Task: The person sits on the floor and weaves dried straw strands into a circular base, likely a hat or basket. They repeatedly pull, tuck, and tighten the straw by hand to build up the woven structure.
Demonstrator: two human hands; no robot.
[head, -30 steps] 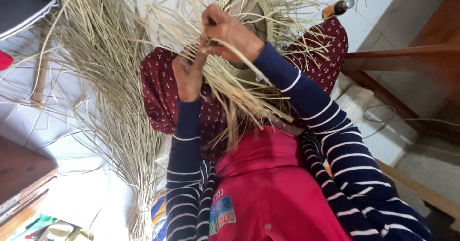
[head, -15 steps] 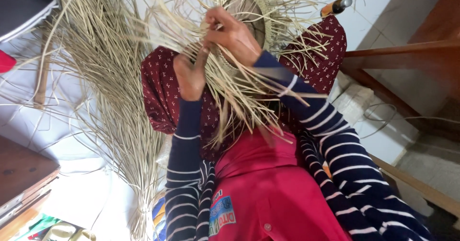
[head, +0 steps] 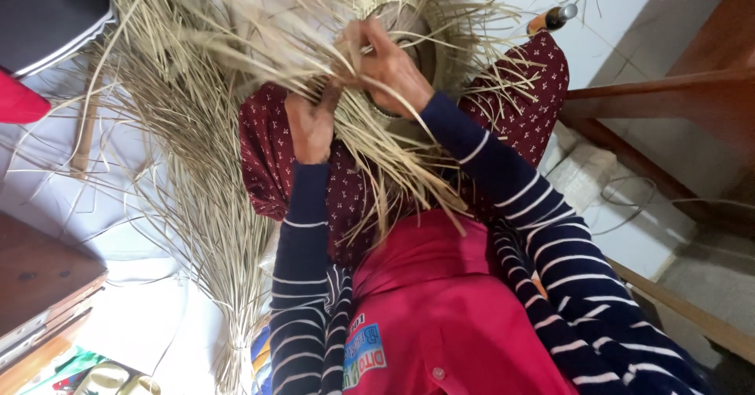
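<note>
A pale tiled floor (head: pixel 613 41) lies behind the work, with a dark wooden frame (head: pixel 653 96) at the right and a wooden desk (head: pixel 39 285) at the lower left. Both arms, in navy sleeves with white stripes, reach up and away from the body over a lap covered in dark red patterned cloth (head: pixel 275 159). The left hand (head: pixel 311 124) is curled shut, pinching a few thin straw strands. The right hand (head: pixel 389 65) is closed around other strands, fingers bent, resting against the half-woven straw piece (head: pixel 393 10). That piece is round and sits on the lap at the top of the view; its loose ends fan outward in every direction. A long bundle of dry straw (head: pixel 204 191) lies on the floor to the left, tied at its near end, its stiff, flat, pale strands spreading away from the person.
</note>
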